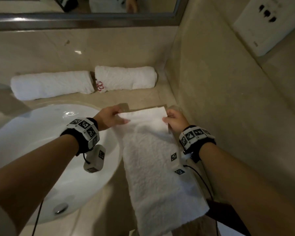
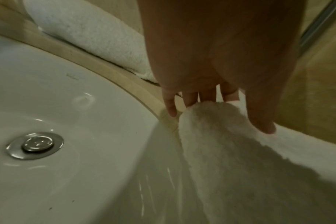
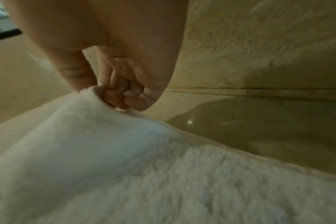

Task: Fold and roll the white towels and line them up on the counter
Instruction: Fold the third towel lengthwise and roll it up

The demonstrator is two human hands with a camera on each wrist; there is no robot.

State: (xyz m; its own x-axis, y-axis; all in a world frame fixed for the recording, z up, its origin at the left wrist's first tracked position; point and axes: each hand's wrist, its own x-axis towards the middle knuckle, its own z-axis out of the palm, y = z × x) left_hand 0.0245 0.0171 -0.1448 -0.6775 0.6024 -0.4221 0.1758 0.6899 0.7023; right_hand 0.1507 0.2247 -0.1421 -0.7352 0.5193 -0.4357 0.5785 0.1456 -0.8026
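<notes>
A long folded white towel (image 1: 153, 160) lies on the beige counter (image 1: 143, 97) to the right of the sink, its near end hanging over the front edge. My left hand (image 1: 111, 116) pinches its far left corner, thumb on top and fingers under the edge (image 2: 207, 109). My right hand (image 1: 174, 119) grips the far right corner, fingers curled around the lifted edge (image 3: 105, 97). Two rolled white towels lie in a row at the back of the counter: one on the left (image 1: 52, 85), one on the right (image 1: 125, 77) with a red emblem.
A white oval sink (image 1: 41, 133) with a metal drain (image 2: 35, 144) fills the left. A tiled side wall (image 1: 220, 99) stands close on the right, with a socket plate (image 1: 269, 23). A mirror frame (image 1: 83, 19) runs along the back wall.
</notes>
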